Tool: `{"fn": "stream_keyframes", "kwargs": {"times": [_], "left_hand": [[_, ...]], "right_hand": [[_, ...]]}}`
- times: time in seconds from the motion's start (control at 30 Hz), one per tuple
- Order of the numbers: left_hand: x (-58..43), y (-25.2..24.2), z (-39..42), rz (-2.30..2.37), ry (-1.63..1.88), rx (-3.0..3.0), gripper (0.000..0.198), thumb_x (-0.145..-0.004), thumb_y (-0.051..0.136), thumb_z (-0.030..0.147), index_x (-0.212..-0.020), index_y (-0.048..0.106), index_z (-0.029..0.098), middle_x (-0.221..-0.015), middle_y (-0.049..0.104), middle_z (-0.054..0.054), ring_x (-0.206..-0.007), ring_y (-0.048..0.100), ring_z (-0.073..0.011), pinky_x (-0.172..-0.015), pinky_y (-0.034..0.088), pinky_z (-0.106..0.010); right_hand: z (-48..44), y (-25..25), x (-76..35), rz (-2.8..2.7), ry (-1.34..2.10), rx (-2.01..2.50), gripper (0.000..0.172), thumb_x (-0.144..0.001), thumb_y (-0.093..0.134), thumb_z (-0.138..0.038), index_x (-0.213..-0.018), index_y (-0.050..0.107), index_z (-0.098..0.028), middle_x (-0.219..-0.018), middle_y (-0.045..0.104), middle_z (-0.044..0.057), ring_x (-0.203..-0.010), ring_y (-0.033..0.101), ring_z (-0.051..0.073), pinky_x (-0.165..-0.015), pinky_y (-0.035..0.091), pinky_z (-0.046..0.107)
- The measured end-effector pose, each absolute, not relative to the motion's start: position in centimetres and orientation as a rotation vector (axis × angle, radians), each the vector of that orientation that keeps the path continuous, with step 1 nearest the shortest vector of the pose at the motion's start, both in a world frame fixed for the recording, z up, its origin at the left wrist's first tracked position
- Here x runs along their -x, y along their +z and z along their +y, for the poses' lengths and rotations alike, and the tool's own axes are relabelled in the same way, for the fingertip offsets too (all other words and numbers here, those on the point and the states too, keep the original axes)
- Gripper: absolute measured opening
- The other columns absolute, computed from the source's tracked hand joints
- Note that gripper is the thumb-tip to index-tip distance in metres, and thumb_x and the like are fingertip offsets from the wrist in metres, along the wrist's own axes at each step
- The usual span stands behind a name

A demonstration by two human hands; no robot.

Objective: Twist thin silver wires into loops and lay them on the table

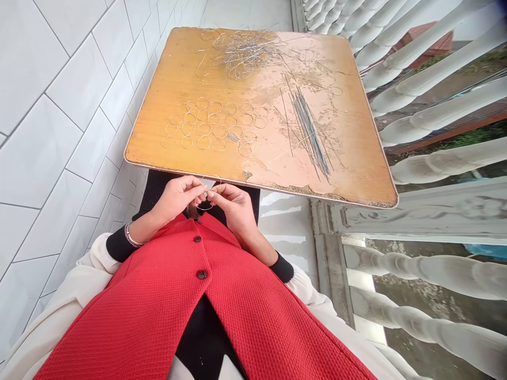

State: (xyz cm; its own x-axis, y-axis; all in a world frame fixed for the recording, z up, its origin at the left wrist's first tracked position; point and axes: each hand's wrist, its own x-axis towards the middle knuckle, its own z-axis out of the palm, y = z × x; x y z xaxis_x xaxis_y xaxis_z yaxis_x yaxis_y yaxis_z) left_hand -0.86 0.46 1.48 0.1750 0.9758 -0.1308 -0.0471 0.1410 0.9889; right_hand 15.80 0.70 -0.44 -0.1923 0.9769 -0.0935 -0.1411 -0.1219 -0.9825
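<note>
L hand & R hand held together over lap, just below near edge of table, wrists angled in, palms facing each other & down. Fingers on both closed to a pinch, L fingers & R fingertips gripping thin wire ring btwn them, ring upright-ish, partly hidden by hands; small silvery bit at pinch pt, too small to tell what. Metal bracelet on L wrist, black cuffs at both wrists, cream sleeves, red knit vest w/ dark buttons. Wood-look table, worn & peeling on R side, holds loose rows of wire rings nearest the hands, tangled wire pile at far edge, bundle of straight wire lengths on R, all well apart from hands. White tiled wall along L side of table, white balusters along R side.
</note>
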Motion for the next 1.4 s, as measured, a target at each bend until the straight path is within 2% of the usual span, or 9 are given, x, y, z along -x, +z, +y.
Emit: {"fn": "stream_keyframes", "kwargs": {"times": [0.33, 0.57, 0.7, 0.87, 1.07, 1.2, 1.4], "left_hand": [[0.6, 1.5, 0.3, 1.136, 1.012, -1.184, 0.021, -0.082, 0.068, 0.033, -0.072, 0.064, 0.015, -0.064, 0.065, 0.0, -0.055, 0.055, -0.0068, -0.057, 0.047, -0.02], [0.9, 1.8, 0.3, 1.112, 0.981, -1.162, 0.026, -0.079, 0.072, 0.038, -0.073, 0.066, 0.014, -0.066, 0.065, -0.001, -0.06, 0.056, -0.0084, -0.059, 0.047, -0.022], [1.4, 1.9, 0.1, 1.104, 0.911, -1.167, 0.025, -0.076, 0.075, 0.038, -0.08, 0.07, 0.014, -0.073, 0.067, -0.003, -0.067, 0.059, -0.0104, -0.064, 0.049, -0.023], [1.9, 2.1, 0.0, 1.191, 0.813, -1.238, 0.023, -0.076, 0.071, 0.036, -0.077, 0.071, 0.014, -0.072, 0.068, -0.004, -0.066, 0.059, -0.0116, -0.059, 0.046, -0.023], [1.8, 2.5, 0.2, 1.254, 0.852, -1.227, 0.024, -0.077, 0.069, 0.037, -0.073, 0.071, 0.014, -0.067, 0.066, -0.003, -0.061, 0.054, -0.01, -0.054, 0.042, -0.021], [1.6, 2.7, 0.2, 1.258, 0.849, -1.209, 0.022, -0.077, 0.07, 0.035, -0.073, 0.071, 0.014, -0.068, 0.067, -0.004, -0.062, 0.056, -0.0104, -0.052, 0.041, -0.02], [1.5, 2.8, 0.2, 1.241, 0.742, -1.249, 0.021, -0.08, 0.067, 0.033, -0.07, 0.068, 0.014, -0.063, 0.065, -0.002, -0.056, 0.056, -0.0091, -0.051, 0.042, -0.02]], "right_hand": [[0.5, -0.4, -15.7, -1.214, 1.381, 1.13, 0.019, -0.074, 0.078, -0.035, -0.069, 0.068, -0.019, -0.063, 0.064, -0.002, -0.057, 0.053, 0.01, -0.056, 0.044, 0.025], [0.5, -0.5, -15.8, -1.212, 1.386, 1.098, 0.026, -0.074, 0.081, -0.041, -0.069, 0.067, -0.02, -0.063, 0.064, -0.002, -0.057, 0.054, 0.011, -0.055, 0.045, 0.025], [0.7, -0.4, -16.0, -1.171, 1.446, 1.077, 0.026, -0.074, 0.083, -0.041, -0.07, 0.068, -0.02, -0.064, 0.064, -0.002, -0.058, 0.054, 0.01, -0.058, 0.047, 0.025], [0.7, -0.7, -16.2, -1.147, 1.44, 1.067, 0.026, -0.077, 0.081, -0.043, -0.071, 0.069, -0.02, -0.066, 0.066, -0.002, -0.06, 0.056, 0.01, -0.064, 0.049, 0.025], [0.7, -1.1, -17.1, -1.137, 1.404, 1.104, 0.034, -0.086, 0.07, -0.055, -0.087, 0.074, -0.021, -0.078, 0.071, 0.001, -0.064, 0.061, 0.011, -0.069, 0.053, 0.027], [1.1, -1.3, -17.7, -1.149, 1.346, 1.11, 0.036, -0.087, 0.069, -0.057, -0.093, 0.075, -0.022, -0.085, 0.072, 0.003, -0.067, 0.062, 0.012, -0.071, 0.055, 0.028], [2.5, 0.2, -17.6, -1.327, 1.233, 1.007, 0.044, -0.089, 0.064, -0.061, -0.116, 0.074, -0.027, -0.106, 0.076, 0.005, -0.087, 0.069, 0.016, -0.08, 0.057, 0.032]]}}
